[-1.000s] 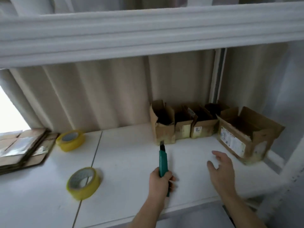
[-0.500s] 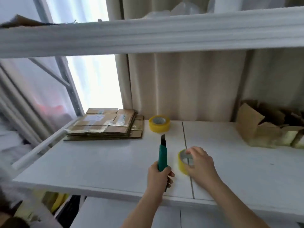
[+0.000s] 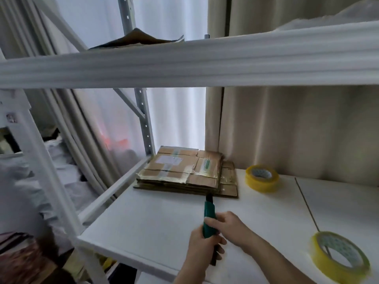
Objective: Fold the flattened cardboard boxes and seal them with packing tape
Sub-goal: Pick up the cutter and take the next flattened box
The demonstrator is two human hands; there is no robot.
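A stack of flattened cardboard boxes point(image 3: 184, 171), brown with old tape and labels, lies at the back left of the white shelf point(image 3: 153, 222). My left hand point(image 3: 202, 242) grips the lower handle of a green utility knife point(image 3: 208, 210) held upright, tip toward the stack. My right hand point(image 3: 231, 226) reaches across and curls its fingers round the knife's green body just above the left hand. One yellow packing tape roll point(image 3: 262, 178) lies flat right of the stack. A second tape roll point(image 3: 340, 257) stands tilted on its edge at the front right.
An upper shelf board point(image 3: 184, 62) runs across overhead with a piece of cardboard point(image 3: 137, 38) on it. White rack uprights point(image 3: 51, 171) stand at the left, with bags and clutter beyond. Beige curtains hang behind the shelf.
The view has swung left, away from the open boxes toward the flat stack. My right hand let go of the near tape roll and moved onto the knife.
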